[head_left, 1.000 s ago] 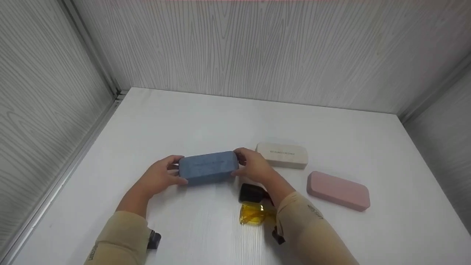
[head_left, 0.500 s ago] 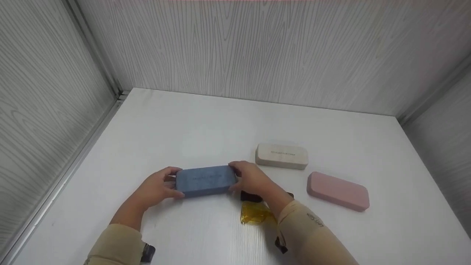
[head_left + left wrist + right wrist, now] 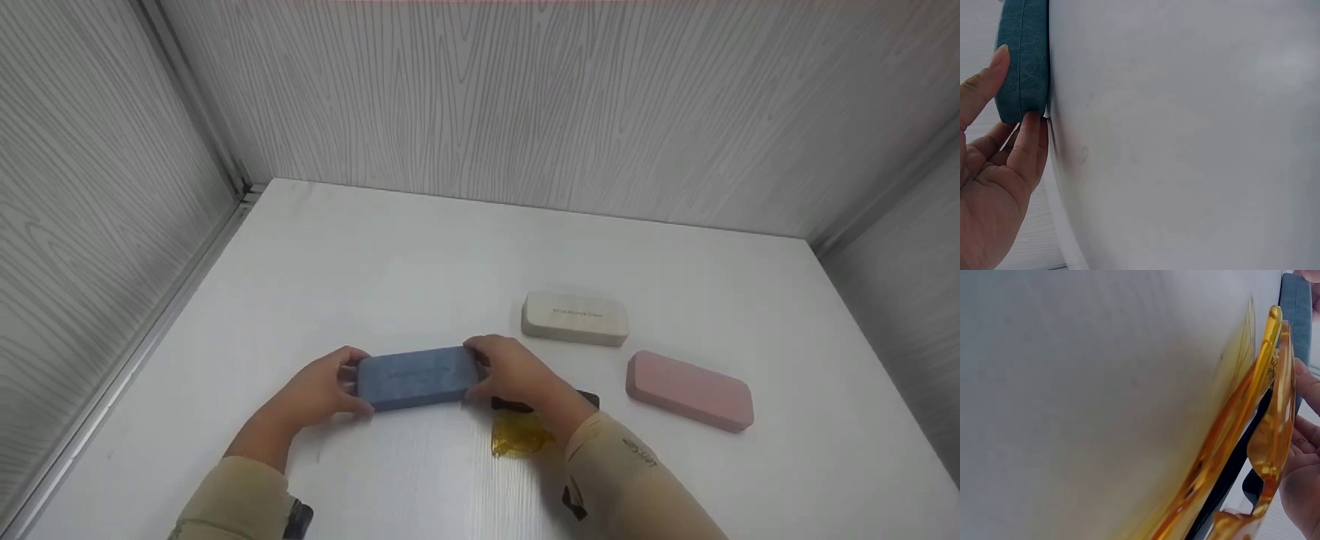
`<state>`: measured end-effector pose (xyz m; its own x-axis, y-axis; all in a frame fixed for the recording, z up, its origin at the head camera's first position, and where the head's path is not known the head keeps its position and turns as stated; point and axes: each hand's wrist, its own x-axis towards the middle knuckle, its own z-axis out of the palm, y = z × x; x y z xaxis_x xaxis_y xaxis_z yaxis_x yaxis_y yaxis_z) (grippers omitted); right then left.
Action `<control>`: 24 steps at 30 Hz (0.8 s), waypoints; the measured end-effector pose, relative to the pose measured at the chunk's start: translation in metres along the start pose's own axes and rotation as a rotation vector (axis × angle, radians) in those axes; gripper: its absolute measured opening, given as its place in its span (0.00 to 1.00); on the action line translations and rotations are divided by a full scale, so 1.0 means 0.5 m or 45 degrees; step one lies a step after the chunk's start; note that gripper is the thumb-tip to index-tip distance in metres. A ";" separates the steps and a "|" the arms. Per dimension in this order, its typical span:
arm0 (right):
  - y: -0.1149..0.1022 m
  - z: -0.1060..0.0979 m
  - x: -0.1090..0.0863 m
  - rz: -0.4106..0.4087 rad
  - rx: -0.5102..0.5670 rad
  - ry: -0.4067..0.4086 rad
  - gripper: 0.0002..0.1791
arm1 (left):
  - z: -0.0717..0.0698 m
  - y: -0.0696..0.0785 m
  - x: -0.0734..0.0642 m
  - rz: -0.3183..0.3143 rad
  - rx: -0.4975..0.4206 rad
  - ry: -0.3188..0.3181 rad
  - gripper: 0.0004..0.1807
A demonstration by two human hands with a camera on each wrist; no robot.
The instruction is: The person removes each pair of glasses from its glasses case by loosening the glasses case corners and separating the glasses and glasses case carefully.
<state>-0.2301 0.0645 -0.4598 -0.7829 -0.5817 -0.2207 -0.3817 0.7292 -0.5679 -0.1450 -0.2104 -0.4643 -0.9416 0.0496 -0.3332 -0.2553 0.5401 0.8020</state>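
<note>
A blue glasses case (image 3: 416, 376), lid closed, lies lengthwise between the two hands. My left hand (image 3: 319, 390) grips its left end; in the left wrist view the thumb is on one long side of the case (image 3: 1024, 62) and fingertips touch the end. The right hand (image 3: 514, 367) holds the opposite end between thumb and fingers. The case is at or very close to the tabletop. Beneath the right forearm lie yellow-framed glasses (image 3: 516, 436) and black glasses (image 3: 589, 399), both partly hidden. In the right wrist view, the yellow glasses (image 3: 1266, 439) stand in front of the black pair.
A cream glasses case (image 3: 575, 319) with small lettering sits beyond the right hand. Farther right lies a pink glasses case (image 3: 690, 390). The white tabletop (image 3: 405, 255) is bounded by grey wood-grain panels (image 3: 480, 97) at the back and sides.
Both hands have brought the blue case toward the person, slightly left and down to the table. The right forearm now covers more of the two pairs of glasses. The cream and pink cases stayed put.
</note>
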 end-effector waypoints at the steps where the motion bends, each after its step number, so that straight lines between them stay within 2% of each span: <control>1: 0.001 0.001 0.000 0.000 -0.001 0.003 0.42 | 0.000 -0.001 0.000 0.002 0.008 0.000 0.43; 7: 0.007 0.002 -0.001 -0.021 0.004 0.005 0.42 | 0.001 -0.007 0.001 0.008 0.017 -0.001 0.42; 12: 0.012 -0.001 -0.003 -0.044 0.061 -0.009 0.43 | 0.001 -0.012 0.005 0.017 0.036 -0.007 0.45; 19: 0.033 -0.006 0.000 -0.129 0.160 -0.029 0.40 | 0.000 -0.019 0.004 0.042 -0.027 -0.020 0.46; 24: 0.044 -0.008 0.001 -0.127 0.185 -0.036 0.37 | -0.001 -0.025 0.004 0.066 -0.053 -0.034 0.47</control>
<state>-0.2409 0.0815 -0.4694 -0.7298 -0.6600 -0.1782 -0.3803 0.6086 -0.6964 -0.1438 -0.2174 -0.4746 -0.9477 0.0993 -0.3034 -0.2158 0.5008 0.8382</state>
